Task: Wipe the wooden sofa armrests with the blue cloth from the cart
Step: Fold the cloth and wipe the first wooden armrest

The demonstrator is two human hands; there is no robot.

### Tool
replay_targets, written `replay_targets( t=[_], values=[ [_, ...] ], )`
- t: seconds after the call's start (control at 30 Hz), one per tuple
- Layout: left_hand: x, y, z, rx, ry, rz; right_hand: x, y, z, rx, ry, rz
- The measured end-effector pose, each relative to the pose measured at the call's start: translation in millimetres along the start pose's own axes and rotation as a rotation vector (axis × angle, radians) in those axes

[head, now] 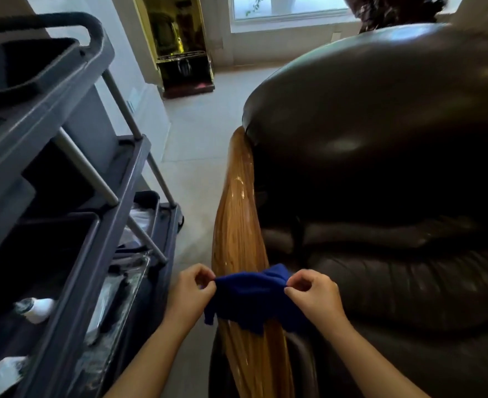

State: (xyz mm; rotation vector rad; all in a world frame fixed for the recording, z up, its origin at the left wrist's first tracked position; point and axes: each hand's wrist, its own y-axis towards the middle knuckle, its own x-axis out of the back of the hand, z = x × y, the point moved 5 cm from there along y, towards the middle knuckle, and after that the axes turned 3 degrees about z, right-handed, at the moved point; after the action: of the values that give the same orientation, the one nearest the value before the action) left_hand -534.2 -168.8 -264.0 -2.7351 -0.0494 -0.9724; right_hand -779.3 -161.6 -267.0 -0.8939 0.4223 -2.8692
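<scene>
Left hand and right hand pinch blue cloth taut across wooden armrest, likely spreading it to wipe.

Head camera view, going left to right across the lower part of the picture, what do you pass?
Grey cart → left hand → blue cloth over the wooden armrest → right hand → dark leather sofa seat.

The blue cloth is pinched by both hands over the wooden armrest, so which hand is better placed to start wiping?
Probably the left. The left hand sits nearer the wooden armrest, while the right hand is over the leather seat side. Both grip the blue cloth.
</scene>
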Motion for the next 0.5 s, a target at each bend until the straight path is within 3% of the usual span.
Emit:
replay_targets(
  t=[0.17,0.33,0.43,0.5],
  values=[
    [-17.7,12.5,34.3,-0.018,0.076,-0.109,-40.4,11.9,-29.9,-0.001,-0.006,-0.011],
    [-38.3,-1.8,44.6,-0.186,0.1,-0.264,-70.2,4.4,-48.9,0.101,-0.041,-0.327],
    [-61.4,-2.0,45.1,-0.206,0.198,-0.191,-87.9,9.3,-42.5,0.072,-0.116,-0.45],
    [-77.7,2.3,45.2,-0.239,0.29,-0.123,-97.8,17.6,-36.8,0.065,-0.182,-0.391]
  ],
)
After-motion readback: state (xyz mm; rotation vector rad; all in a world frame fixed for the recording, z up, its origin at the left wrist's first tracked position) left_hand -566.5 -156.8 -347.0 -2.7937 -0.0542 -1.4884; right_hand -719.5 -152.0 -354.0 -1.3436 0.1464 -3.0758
